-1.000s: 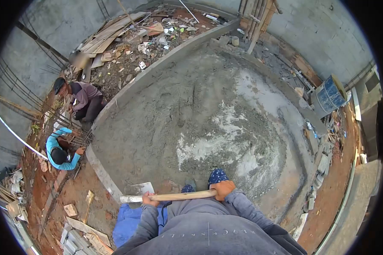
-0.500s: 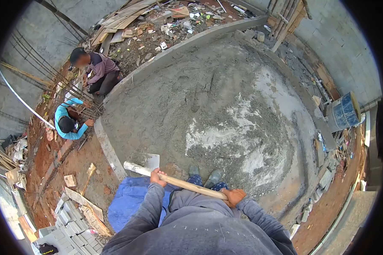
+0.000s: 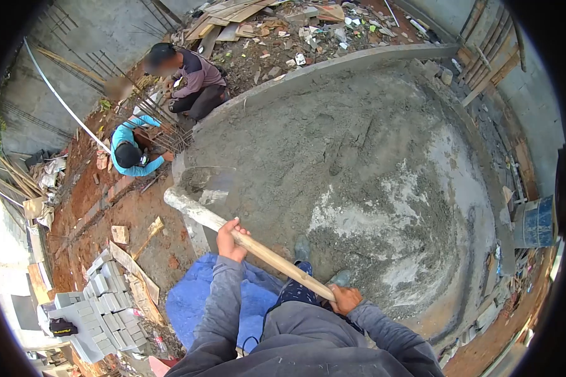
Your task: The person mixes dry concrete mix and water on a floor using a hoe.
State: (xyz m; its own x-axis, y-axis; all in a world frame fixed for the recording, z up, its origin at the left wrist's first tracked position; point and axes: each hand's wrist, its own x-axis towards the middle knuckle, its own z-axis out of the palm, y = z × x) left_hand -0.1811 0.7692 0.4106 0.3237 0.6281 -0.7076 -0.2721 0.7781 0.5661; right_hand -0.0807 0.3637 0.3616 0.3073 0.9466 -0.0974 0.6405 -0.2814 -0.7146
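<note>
A hoe (image 3: pixel 273 265) with a long wooden handle and a broad metal blade slants across in front of me. My left hand (image 3: pixel 233 240) wraps round the handle about midway, and my right hand (image 3: pixel 346 299) grips its lower end near my thigh. The hoe's blade (image 3: pixel 215 185) is up at the far left end, over the left edge of the wet grey mortar (image 3: pixel 283 144). Pale dry powder (image 3: pixel 358 217) lies in patches on the mortar. My boots (image 3: pixel 303 248) stand at the near side of the mix, below the handle.
Two people, one in a blue top (image 3: pixel 129 151) and one in a purple top (image 3: pixel 198 78), crouch by upright steel rods at left. A concrete kerb (image 3: pixel 333 63) rims the mortar. Blue tarp (image 3: pixel 198 292), stacked grey blocks (image 3: pixel 107 308) and a blue drum (image 3: pixel 534 223) lie around.
The hoe's head has risen and swung forward, away from my body, with both hands still on the handle. My view has shifted, so the surroundings sit farther right.
</note>
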